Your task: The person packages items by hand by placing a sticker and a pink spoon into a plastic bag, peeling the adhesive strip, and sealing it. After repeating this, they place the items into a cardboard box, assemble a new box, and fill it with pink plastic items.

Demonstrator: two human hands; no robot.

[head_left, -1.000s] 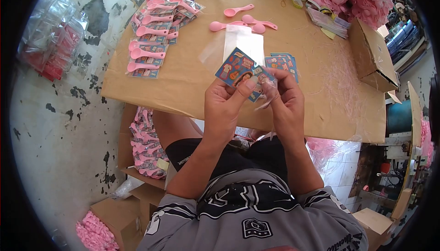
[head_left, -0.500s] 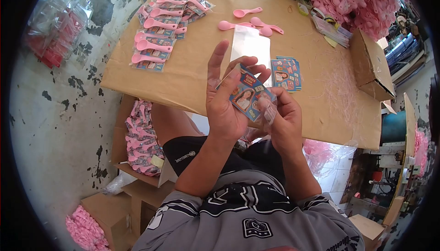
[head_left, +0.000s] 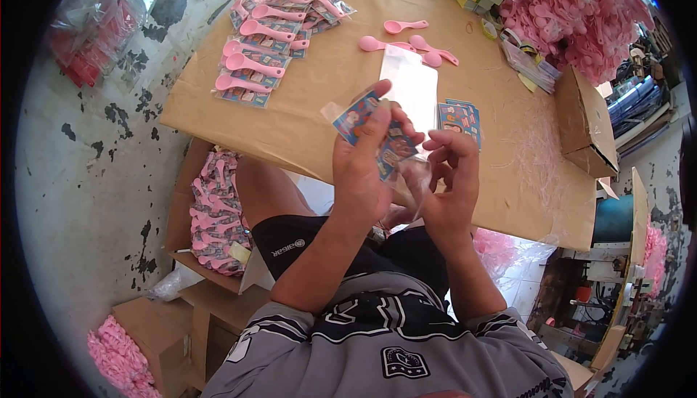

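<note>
My left hand [head_left: 365, 158] is closed around a blue printed card [head_left: 350, 116] in a clear plastic bag, tilted above the table's front edge. Close on its right, my right hand [head_left: 450, 180] has its fingers bent round the thin clear plastic [head_left: 416, 180] at the bag's open-looking end. Behind the hands lies a white stack of bags [head_left: 409, 78], with loose pink spoons [head_left: 405, 27] just beyond it. A pile of blue cards [head_left: 459, 120] rests to the right of the white stack.
Packed cards with pink spoons [head_left: 254, 66] lie in rows at the table's left. Pink spoons in plastic [head_left: 577, 17] are heaped at the back right, near a cardboard box [head_left: 587, 118]. Another box [head_left: 181, 209] with packed spoons stands below the left edge.
The card in my left hand has turned and shifted left, now with the plastic round it. My right hand has moved off the card's face. The camera view has shifted slightly.
</note>
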